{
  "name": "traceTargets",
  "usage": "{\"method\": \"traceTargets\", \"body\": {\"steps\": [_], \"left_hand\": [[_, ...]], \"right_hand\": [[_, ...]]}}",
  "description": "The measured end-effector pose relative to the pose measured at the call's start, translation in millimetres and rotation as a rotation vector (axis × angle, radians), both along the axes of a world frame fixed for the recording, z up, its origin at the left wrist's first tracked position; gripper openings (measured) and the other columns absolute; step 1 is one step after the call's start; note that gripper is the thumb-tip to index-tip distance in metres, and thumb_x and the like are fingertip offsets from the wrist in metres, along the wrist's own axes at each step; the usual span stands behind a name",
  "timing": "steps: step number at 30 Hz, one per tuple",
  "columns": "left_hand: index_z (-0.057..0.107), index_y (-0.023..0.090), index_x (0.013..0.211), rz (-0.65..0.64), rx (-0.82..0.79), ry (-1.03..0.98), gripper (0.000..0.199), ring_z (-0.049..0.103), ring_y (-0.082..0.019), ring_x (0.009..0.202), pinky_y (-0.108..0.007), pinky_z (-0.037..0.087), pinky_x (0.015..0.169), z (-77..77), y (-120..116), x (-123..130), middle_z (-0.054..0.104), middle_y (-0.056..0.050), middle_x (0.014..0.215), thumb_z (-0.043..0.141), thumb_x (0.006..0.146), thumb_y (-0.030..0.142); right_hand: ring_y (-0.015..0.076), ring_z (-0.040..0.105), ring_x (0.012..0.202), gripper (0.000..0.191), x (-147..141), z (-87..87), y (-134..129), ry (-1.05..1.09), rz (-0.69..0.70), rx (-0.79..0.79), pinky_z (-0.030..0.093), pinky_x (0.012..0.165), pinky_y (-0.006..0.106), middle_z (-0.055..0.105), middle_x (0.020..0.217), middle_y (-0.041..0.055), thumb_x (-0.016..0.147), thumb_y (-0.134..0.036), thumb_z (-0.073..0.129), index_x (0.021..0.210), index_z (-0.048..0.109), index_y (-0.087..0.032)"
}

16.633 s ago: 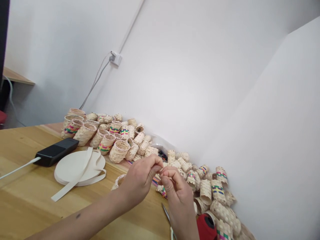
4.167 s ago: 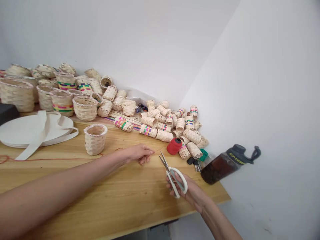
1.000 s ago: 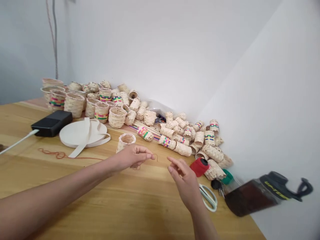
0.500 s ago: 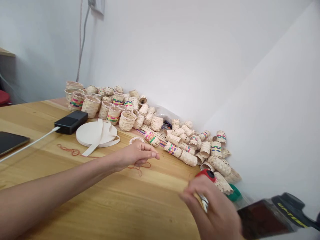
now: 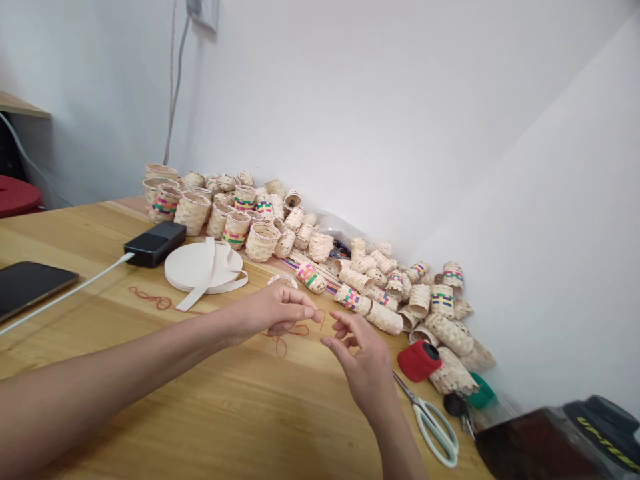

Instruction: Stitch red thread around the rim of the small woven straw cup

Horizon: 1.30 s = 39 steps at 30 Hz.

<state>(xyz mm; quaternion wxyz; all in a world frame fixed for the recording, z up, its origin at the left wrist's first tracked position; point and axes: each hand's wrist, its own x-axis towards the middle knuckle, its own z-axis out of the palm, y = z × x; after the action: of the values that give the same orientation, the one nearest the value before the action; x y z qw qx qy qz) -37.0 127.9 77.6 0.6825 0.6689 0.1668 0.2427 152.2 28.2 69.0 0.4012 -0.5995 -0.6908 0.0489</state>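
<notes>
Red thread (image 5: 324, 317) is pinched by the left hand (image 5: 285, 311), tip not yet tied. The right hand (image 5: 366, 353) looks spread and empty.

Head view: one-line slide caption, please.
Left hand pinching orange-red thread, right hand open beside it, with scissors, a red spool and piled woven baskets on the wooden table.

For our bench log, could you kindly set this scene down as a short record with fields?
Left hand: pinching red thread
Right hand: partly open, near the thread's loose end
Scissors: on the table, beside the right wrist
Red spool: on the table, beyond the scissors
Ribbon roll: flat on the table, beside the black box
Baskets: many, most heaped near the wall
</notes>
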Motion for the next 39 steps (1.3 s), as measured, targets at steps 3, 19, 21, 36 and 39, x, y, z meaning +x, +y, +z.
{"method": "traceTargets", "body": {"steps": [3, 19, 21, 36, 39], "left_hand": [[0.066, 0.011, 0.09, -0.005, -0.011, -0.007, 0.037, 0.022, -0.006, 0.042, -0.02, 0.019, 0.042, -1.1, -0.4, -1.7, 0.032, 0.008, 0.046, 0.062, 0.081, 0.046], [0.065, 0.011, 0.086, -0.001, -0.081, -0.013, 0.043, 0.02, -0.006, 0.042, -0.02, 0.016, 0.042, -0.1, -6.7, -4.7, 0.03, 0.009, 0.044, 0.067, 0.074, 0.052], [0.064, 0.012, 0.085, -0.002, -0.08, -0.017, 0.043, 0.02, -0.006, 0.041, -0.02, 0.016, 0.042, 0.4, -8.8, -5.5, 0.03, 0.009, 0.044, 0.067, 0.074, 0.053], [0.066, 0.012, 0.093, 0.024, -0.23, 0.034, 0.04, 0.046, -0.01, 0.056, -0.019, 0.037, 0.049, -28.4, -7.9, -5.9, 0.054, 0.0, 0.067, 0.07, 0.073, 0.046], [0.063, 0.016, 0.107, -0.008, -0.359, -0.015, 0.046, 0.054, -0.014, 0.076, -0.022, 0.045, 0.054, -39.1, -12.4, 3.6, 0.057, -0.007, 0.102, 0.068, 0.075, 0.048]], "right_hand": [[0.0152, 0.062, 0.072, 0.026, -3.6, -2.5, 2.6, 0.011, 0.005, -0.027, 0.051, 0.064, 0.026, 0.066, 0.085, 0.0021, 0.081, -0.025, 0.065, 0.107, 0.066, -0.022], [0.0116, 0.056, 0.054, 0.028, -10.8, -12.1, 14.4, 0.235, -0.022, -0.088, 0.049, 0.053, 0.023, 0.065, 0.079, 0.0011, 0.077, -0.031, 0.069, 0.102, 0.065, -0.019], [0.0107, 0.055, 0.051, 0.035, -13.7, -13.8, 14.9, 0.307, -0.031, -0.075, 0.048, 0.05, 0.022, 0.064, 0.077, 0.0001, 0.075, -0.033, 0.071, 0.106, 0.063, -0.019], [0.0151, 0.063, 0.072, 0.011, -5.2, -13.8, 16.6, 0.046, 0.056, -0.041, 0.048, 0.062, 0.023, 0.069, 0.087, 0.0039, 0.086, -0.023, 0.053, 0.079, 0.061, -0.02], [0.0155, 0.063, 0.069, 0.012, 3.8, -14.0, 16.6, -0.167, 0.111, 0.007, 0.046, 0.064, 0.025, 0.069, 0.08, 0.0028, 0.088, -0.018, 0.051, 0.082, 0.061, -0.021]]}}
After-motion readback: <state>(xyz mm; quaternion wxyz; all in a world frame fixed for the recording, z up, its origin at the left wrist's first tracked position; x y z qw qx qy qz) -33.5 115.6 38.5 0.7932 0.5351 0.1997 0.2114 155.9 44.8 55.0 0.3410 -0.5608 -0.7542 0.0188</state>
